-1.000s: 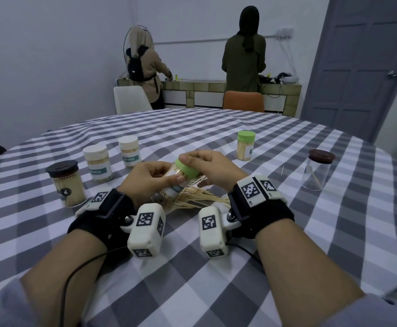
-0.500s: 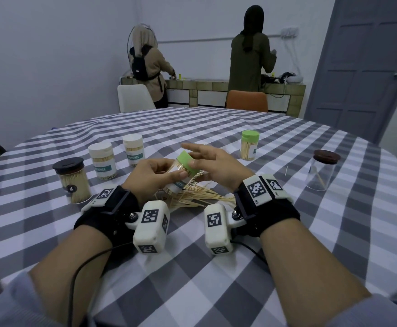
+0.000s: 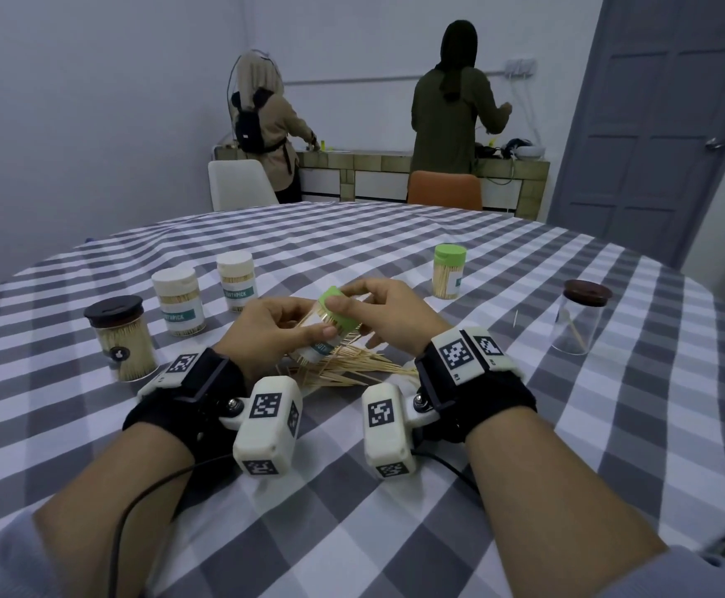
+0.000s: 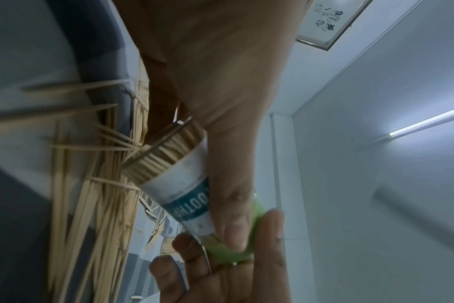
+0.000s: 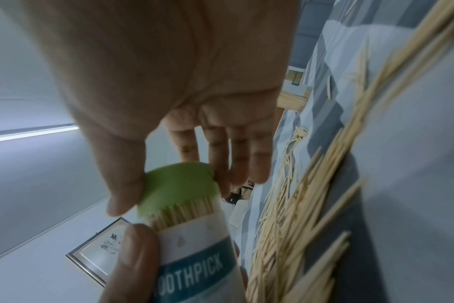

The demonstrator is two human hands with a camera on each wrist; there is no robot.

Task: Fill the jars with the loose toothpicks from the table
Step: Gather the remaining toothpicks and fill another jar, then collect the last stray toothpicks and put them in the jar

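Note:
A white-labelled toothpick jar [image 3: 314, 348] [image 4: 180, 185] [image 5: 197, 256], packed with toothpicks, is tilted above the table. My left hand [image 3: 304, 323] grips its body, with the thumb [image 4: 231, 227] on the label. My right hand [image 3: 350, 297] pinches the green lid [image 3: 338, 313] [image 4: 237, 249] [image 5: 178, 189] at the jar's mouth between thumb [image 5: 125, 184] and fingers. Toothpick tips show just under the lid's rim. A pile of loose toothpicks [image 3: 352, 369] [image 4: 91, 205] [image 5: 311, 205] lies on the checked cloth under both hands.
On the left stand a black-lidded full jar [image 3: 121, 338] and two white-lidded jars [image 3: 179, 305] [image 3: 236, 280]. A green-lidded jar [image 3: 449, 273] stands beyond my right hand. A nearly empty clear jar with a brown lid [image 3: 580, 316] stands far right. Two people stand at the far counter.
The right hand's fingers, spread over the lid half a second ago, have closed on it. The left hand still holds the jar tilted.

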